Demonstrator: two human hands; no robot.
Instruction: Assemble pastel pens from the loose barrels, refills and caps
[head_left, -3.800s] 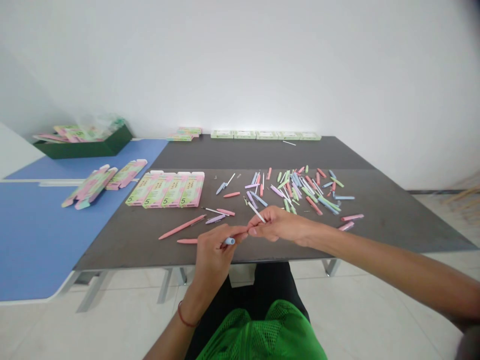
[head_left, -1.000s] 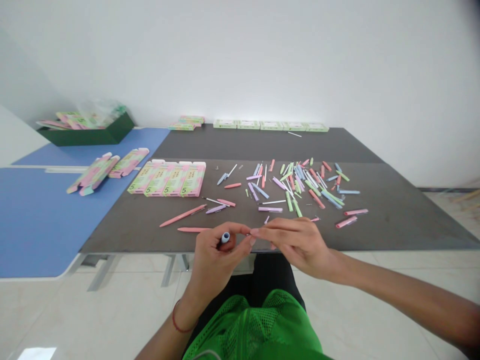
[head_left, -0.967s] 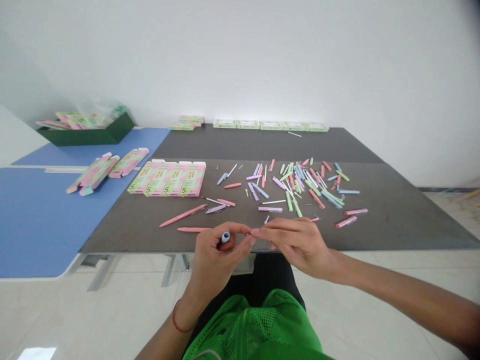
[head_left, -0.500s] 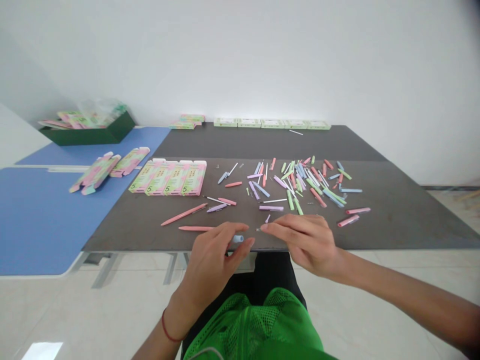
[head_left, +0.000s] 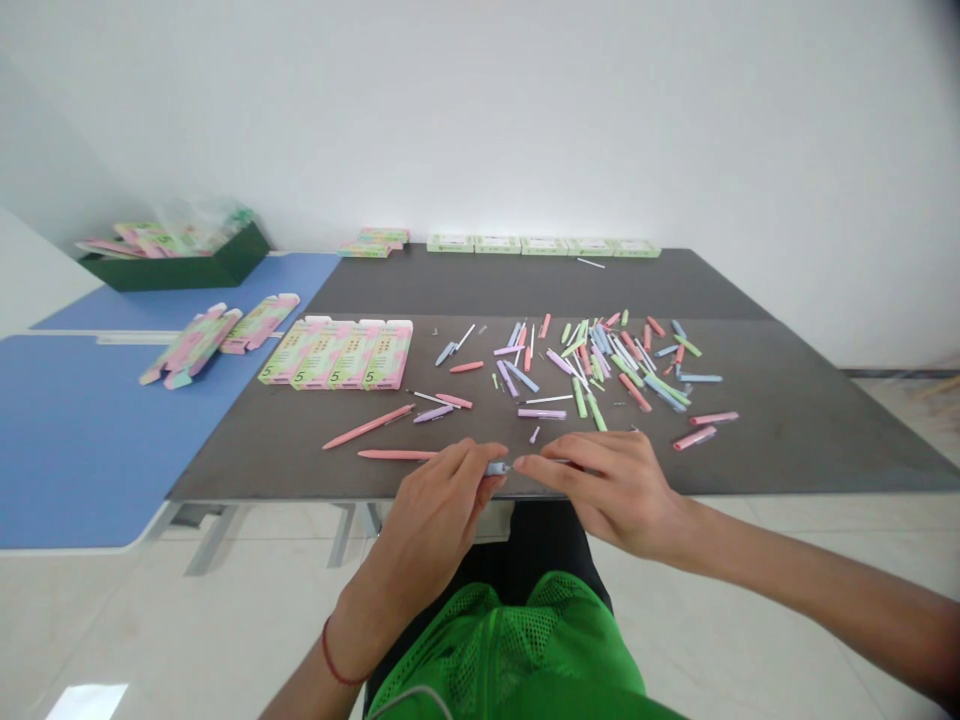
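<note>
The left hand (head_left: 427,512) grips a pale blue plastic pen barrel (head_left: 495,468) with curled fingers. The right hand (head_left: 611,492) pinches a thin white refill (head_left: 555,461) between closed fingers.

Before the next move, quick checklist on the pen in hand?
1. Left hand gripping pale blue pen barrel: ok.
2. Right hand holding thin white refill: cannot tell, fingers hide most of it.
3. Refill seated in the barrel: cannot tell, the join is too small to see.
4. Loose pen parts sorted by colour: not ok, colours lie mixed on the table.
5. Four pink-and-green cartons marked 5 lying flat in a row, side by side: ok.
</note>
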